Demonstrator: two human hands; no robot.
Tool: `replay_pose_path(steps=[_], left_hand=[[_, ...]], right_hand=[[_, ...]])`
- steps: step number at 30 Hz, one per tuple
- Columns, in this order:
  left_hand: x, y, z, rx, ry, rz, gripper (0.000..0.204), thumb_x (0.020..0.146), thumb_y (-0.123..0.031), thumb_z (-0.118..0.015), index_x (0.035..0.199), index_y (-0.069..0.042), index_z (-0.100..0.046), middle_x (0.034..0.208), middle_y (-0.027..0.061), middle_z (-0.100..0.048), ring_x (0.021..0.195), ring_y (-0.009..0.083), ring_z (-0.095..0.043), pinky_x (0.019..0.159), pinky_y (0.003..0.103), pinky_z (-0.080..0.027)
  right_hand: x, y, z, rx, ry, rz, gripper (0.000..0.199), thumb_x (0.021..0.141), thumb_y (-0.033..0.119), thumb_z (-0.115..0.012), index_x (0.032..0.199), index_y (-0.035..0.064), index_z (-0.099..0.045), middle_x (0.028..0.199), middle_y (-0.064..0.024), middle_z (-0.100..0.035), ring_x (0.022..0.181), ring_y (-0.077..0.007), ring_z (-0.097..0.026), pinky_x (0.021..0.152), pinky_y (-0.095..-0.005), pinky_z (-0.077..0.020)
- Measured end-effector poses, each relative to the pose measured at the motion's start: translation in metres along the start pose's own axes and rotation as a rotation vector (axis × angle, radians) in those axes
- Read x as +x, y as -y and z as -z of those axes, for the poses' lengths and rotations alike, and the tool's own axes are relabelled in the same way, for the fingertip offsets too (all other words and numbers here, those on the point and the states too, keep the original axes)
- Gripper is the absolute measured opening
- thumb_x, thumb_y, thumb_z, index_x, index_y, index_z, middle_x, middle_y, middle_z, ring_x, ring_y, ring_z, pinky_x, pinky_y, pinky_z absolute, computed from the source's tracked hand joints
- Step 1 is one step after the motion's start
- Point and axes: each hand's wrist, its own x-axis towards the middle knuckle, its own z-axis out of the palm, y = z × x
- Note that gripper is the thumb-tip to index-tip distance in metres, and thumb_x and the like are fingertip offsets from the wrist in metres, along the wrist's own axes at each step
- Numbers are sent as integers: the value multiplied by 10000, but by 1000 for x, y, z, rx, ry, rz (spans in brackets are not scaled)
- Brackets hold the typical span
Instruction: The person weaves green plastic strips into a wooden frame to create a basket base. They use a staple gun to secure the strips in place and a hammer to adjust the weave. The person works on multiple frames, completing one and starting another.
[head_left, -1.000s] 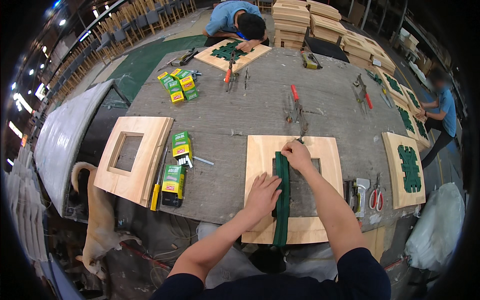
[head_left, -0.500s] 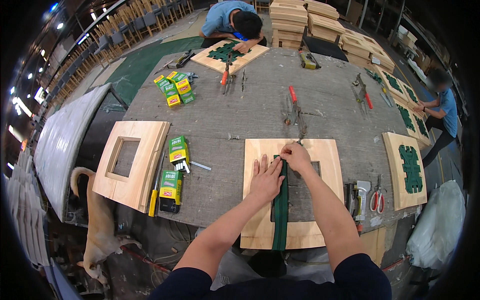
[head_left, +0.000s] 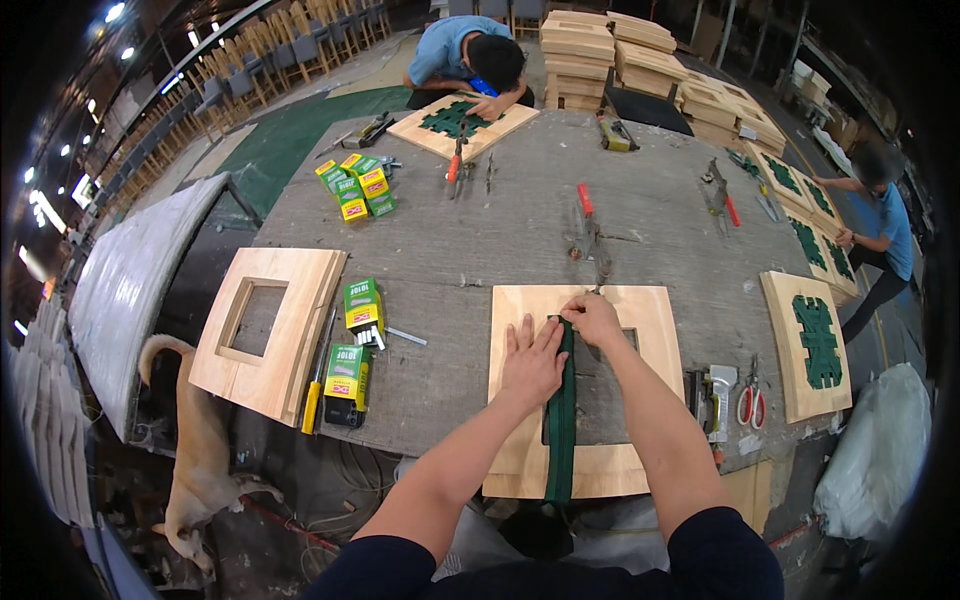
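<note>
In front of me lies a pale wooden frame (head_left: 515, 470) with a rectangular opening. A dark green webbing strap (head_left: 562, 440) runs lengthwise over the left part of that opening, its near end reaching the frame's near edge. My left hand (head_left: 533, 362) is laid flat with fingers spread, its fingertips on the frame and along the strap near the far end. My right hand (head_left: 593, 320) is closed in a pinch at the strap's far end, on the frame's far rail. What lies under its fingertips is hidden. Just beyond it is a red-handled clamp or plier-like tool (head_left: 586, 205).
Left are another wooden frame (head_left: 215, 340), a yellow-handled screwdriver (head_left: 313, 400) and staple boxes (head_left: 348, 370). Right are scissors (head_left: 752, 405), a staple gun (head_left: 720, 400) and a green-webbed panel (head_left: 785, 390). Co-workers handle webbed panels at the far side and right. A dog (head_left: 205, 440) lies left.
My view has shifted slightly; my hands stay at the strap's far end almost unmoved. The co-worker on the right has spread their arms apart over the panels.
</note>
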Motion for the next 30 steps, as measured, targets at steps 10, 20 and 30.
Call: replay_pose_path(steps=[10, 20, 30], left_hand=[[-6, 8, 1, 49, -18, 39, 604, 1071, -423, -448, 1605, -147, -388, 1690, 23, -313, 1573, 416, -191, 1275, 611, -99], [-6, 4, 8, 14, 12, 48, 589, 1067, -409, -463, 1594, -156, -394, 1690, 25, -304, 1573, 414, -191, 1276, 613, -105], [-7, 7, 8, 26, -1, 61, 587, 1064, -407, -471, 1594, -164, -397, 1695, 41, -294, 1573, 411, -191, 1272, 619, -110]], right_hand=[[-206, -136, 141, -8, -690, -236, 265, 931, 164, -738, 1097, -42, -728, 923, -123, -751, 844, -193, -702, 787, -340, -554], [-229, -186, 164, -187, -370, -608, 466, 743, 245, -888, 1030, -89, -735, 913, -180, -755, 840, -253, -730, 728, -394, -550], [-264, -115, 184, 509, -554, -410, 492, 773, -70, -722, 1200, 15, -493, 940, -116, -633, 686, -199, -643, 549, -365, -553]])
